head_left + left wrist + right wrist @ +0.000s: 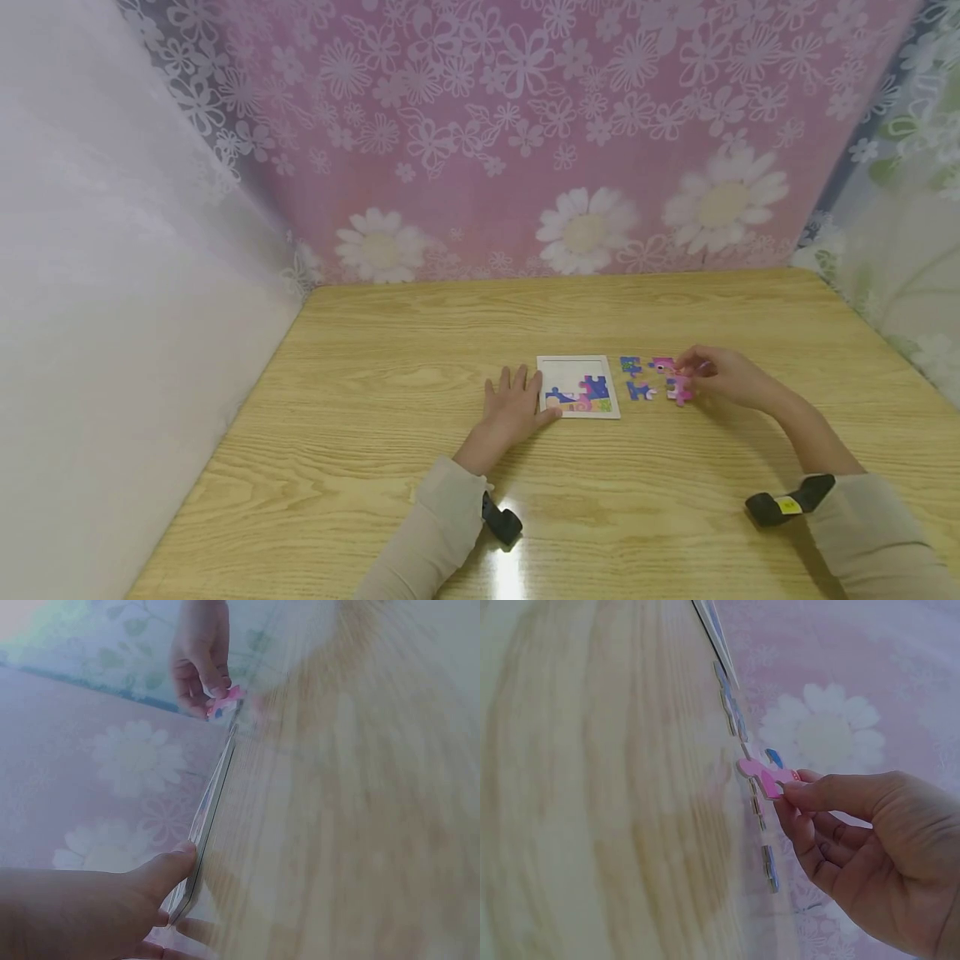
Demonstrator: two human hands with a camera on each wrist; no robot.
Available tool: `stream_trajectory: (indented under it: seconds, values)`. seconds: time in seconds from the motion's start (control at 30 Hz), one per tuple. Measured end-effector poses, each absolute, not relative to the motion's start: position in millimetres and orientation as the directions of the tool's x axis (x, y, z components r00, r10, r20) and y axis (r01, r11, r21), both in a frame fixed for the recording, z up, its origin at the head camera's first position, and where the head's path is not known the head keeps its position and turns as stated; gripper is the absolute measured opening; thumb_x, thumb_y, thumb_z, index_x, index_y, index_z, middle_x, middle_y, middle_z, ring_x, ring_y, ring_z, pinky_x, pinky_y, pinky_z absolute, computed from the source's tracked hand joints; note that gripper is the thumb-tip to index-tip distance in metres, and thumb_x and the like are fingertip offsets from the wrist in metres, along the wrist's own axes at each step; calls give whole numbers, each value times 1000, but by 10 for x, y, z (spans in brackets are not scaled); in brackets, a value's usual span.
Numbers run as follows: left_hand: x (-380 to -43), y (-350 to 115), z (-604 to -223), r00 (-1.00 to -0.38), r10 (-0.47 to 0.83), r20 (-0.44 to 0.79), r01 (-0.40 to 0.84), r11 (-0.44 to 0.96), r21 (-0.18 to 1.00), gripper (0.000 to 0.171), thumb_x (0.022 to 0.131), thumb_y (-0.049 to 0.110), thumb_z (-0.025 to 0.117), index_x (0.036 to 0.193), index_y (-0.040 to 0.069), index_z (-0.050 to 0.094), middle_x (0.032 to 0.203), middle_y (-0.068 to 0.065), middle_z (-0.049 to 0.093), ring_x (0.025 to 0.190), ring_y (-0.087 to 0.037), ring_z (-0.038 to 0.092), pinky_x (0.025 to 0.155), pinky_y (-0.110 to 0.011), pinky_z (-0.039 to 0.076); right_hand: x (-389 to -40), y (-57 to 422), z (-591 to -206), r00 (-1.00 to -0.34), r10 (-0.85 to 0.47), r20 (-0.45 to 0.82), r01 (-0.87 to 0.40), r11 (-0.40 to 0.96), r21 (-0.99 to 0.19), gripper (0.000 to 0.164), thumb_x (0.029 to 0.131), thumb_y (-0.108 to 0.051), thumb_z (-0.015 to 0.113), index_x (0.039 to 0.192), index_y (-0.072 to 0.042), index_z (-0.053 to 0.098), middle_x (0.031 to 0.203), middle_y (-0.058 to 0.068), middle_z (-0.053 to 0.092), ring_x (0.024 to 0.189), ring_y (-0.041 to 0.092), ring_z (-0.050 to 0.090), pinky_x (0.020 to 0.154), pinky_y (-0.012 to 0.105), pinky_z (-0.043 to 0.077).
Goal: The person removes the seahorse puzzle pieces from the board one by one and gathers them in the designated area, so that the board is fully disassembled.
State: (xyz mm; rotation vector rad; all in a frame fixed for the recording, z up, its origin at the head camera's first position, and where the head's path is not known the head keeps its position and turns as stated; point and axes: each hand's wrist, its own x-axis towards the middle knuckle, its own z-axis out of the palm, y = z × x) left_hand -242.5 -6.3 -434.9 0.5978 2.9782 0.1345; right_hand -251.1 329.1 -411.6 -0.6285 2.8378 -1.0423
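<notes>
A white puzzle tray (577, 417) lies on the table, its lower part filled with purple, pink and yellow pieces. My left hand (513, 408) rests flat at the tray's left side, fingers spread and thumb on the rim's lower-left corner. My right hand (727, 381) pinches a pink puzzle piece (763, 777) between thumb and fingers, held a little above the table in the right wrist view. Nearby, right of the tray, lie loose pieces: a blue-green one (630, 365), a blue-and-pink one (639, 391) and a pink one with an eye (662, 365).
The wood-grain table (420, 350) extends around the tray. A pink flowered cloth (480, 167) hangs behind it, with a white wall (150, 292) at the left and a pale leafy curtain (900, 250) at the right.
</notes>
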Motion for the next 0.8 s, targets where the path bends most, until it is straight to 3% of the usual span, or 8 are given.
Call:
stream_trajectory:
  seconds: [0.5, 0.8]
  values:
    - [-2409, -72, -4328, -916, 391, -91, 378, 917, 126, 72, 89, 59, 40, 145, 15, 28, 148, -11, 24, 134, -35, 18, 101, -56, 20, -2559, 3322, -4272, -907, -393, 151, -396, 676, -621, 19, 81, 7, 62, 100, 6, 61, 89, 7, 60, 79, 15, 54, 69, 22, 46]
    - [-2411, -73, -4320, -916, 391, -92, 379, 916, 129, 72, 90, 58, 41, 145, 15, 28, 148, -11, 24, 134, -35, 18, 101, -56, 20, -2522, 3305, -4322, -915, -381, 132, -374, 678, -633, 20, 83, 5, 62, 102, 6, 62, 87, 7, 61, 82, 22, 57, 71, 26, 47]
